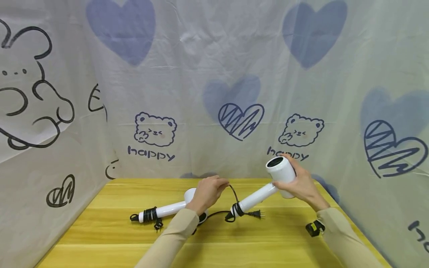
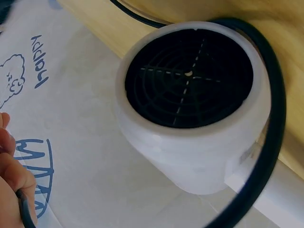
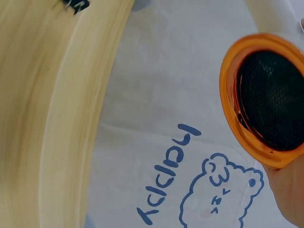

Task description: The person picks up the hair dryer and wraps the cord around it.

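My right hand (image 1: 299,185) grips a white hair dryer (image 1: 259,195) around its barrel, its handle slanting down to the left. In the right wrist view this barrel shows an orange rim (image 3: 228,85) around a dark mesh. Black cord (image 1: 236,209) is looped around the lower handle, and its two-pin plug (image 1: 255,214) sticks out to the right. Above these loops, my left hand (image 1: 208,190) pinches a length of the cord. Behind my left hand lies a second white hair dryer (image 1: 171,209), partly hidden; its dark grille (image 2: 190,80) faces the left wrist camera.
The second dryer's cord (image 1: 149,215) is wound around its handle, with a plug (image 1: 158,224) hanging beside it. Both dryers are over a yellow wood-grain table (image 1: 251,249). Printed cloth walls (image 1: 197,149) enclose the back and sides. A small black-and-yellow object (image 1: 315,227) is by the right sleeve.
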Demonstrator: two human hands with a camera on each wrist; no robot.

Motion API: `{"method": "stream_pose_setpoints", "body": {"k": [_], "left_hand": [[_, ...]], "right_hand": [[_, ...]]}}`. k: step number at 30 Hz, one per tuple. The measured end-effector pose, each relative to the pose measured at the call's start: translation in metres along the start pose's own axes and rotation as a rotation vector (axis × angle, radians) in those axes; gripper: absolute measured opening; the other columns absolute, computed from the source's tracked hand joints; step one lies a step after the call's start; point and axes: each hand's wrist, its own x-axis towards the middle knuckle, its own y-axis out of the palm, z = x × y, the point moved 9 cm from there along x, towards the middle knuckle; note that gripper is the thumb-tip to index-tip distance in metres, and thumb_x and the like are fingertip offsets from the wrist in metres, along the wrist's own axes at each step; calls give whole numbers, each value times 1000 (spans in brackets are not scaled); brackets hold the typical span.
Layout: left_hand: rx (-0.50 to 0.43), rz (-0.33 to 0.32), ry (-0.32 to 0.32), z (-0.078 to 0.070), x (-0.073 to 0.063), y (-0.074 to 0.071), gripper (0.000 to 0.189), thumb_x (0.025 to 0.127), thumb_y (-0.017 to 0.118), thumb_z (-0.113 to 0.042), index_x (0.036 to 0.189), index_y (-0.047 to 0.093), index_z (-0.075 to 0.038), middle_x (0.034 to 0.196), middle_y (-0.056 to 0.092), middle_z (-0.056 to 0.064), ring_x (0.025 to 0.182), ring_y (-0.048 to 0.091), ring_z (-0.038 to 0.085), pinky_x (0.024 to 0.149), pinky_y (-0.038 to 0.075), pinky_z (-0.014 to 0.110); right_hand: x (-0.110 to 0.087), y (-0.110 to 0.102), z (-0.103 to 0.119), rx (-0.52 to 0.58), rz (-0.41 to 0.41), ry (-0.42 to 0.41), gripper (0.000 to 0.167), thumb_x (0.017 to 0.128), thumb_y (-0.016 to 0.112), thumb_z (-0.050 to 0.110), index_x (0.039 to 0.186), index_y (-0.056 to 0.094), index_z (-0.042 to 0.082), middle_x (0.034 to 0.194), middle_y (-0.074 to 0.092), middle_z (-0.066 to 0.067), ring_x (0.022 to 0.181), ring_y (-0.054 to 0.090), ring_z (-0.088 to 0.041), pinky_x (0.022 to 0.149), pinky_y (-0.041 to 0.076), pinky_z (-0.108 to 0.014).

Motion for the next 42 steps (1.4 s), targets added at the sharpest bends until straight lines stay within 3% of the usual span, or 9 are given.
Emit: {"method": "stream_pose_setpoints", "body": {"k": [7, 14, 17, 22, 27, 30, 34, 37, 42], "left_hand": [[-236, 135, -47, 2, 0, 13, 19, 95, 65, -28, 104, 78, -18, 93, 76, -3, 77, 68, 7, 70, 54, 22], [-479, 279, -165, 4, -1, 23, 24, 99, 59, -21, 116, 74, -13, 91, 75, 3, 59, 54, 3, 55, 46, 19], [-425, 225, -120, 1, 4, 18, 24, 100, 57, -18, 116, 73, -12, 87, 74, 4, 57, 52, 3, 54, 43, 18], [-234, 140, -76, 0, 7, 11, 28, 101, 55, -22, 123, 70, -14, 101, 76, 3, 72, 68, 9, 66, 53, 22], [-112, 144, -63, -4, 3, 15, 30, 102, 53, -24, 128, 67, -16, 102, 76, 2, 79, 72, 15, 69, 56, 29], [-80, 157, -29, -10, 1, 19, 29, 103, 52, -24, 126, 68, -16, 93, 76, 1, 68, 68, 12, 60, 52, 25], [-65, 163, -5, -15, -1, 22, 23, 102, 54, -23, 117, 71, -18, 81, 74, -1, 57, 58, 6, 55, 45, 20], [-50, 157, 6, -17, -2, 22, 22, 102, 55, -22, 115, 72, -19, 80, 73, -2, 58, 59, 6, 57, 48, 22], [-19, 158, 39, -23, -1, 22, 19, 101, 56, -23, 106, 74, -18, 79, 73, -4, 63, 63, 9, 61, 51, 25]], "right_hand": [[0, 7, -6, 173, 47, 52, 93, 77, 84, 16, 154, 31, 23, 130, 54, -17, 95, 58, -29, 74, 50, -40], [-6, 8, -37, 514, 27, 288, 76, 90, 70, 14, 154, 28, 18, 115, 52, 0, 90, 60, -12, 72, 56, -41], [-12, 11, -53, 672, 8, 423, 70, 96, 64, 21, 153, 26, 16, 104, 56, 7, 83, 65, -10, 69, 59, -37], [-22, 18, -70, 922, -31, 652, 70, 98, 60, 32, 153, 20, 13, 95, 61, 9, 82, 65, -8, 73, 58, -29], [-26, 29, -73, 1107, -57, 857, 59, 95, 63, 37, 138, 27, 20, 107, 52, 5, 87, 60, -7, 81, 55, -25], [-29, 26, -78, 1030, -155, 940, 73, 92, 67, 40, 145, 21, 20, 119, 45, 0, 92, 55, -10, 77, 54, -24], [-34, 8, -86, 720, -316, 946, 101, 87, 72, 44, 156, 4, 15, 146, 33, -13, 110, 50, -21, 76, 53, -27], [-33, -4, -86, 556, -382, 886, 103, 86, 73, 45, 157, 5, 16, 156, 24, -17, 123, 44, -30, 87, 51, -36], [-30, -17, -77, 290, -404, 753, 101, 85, 71, 48, 157, 6, 20, 152, 31, -21, 127, 43, -37, 98, 46, -48]]}}
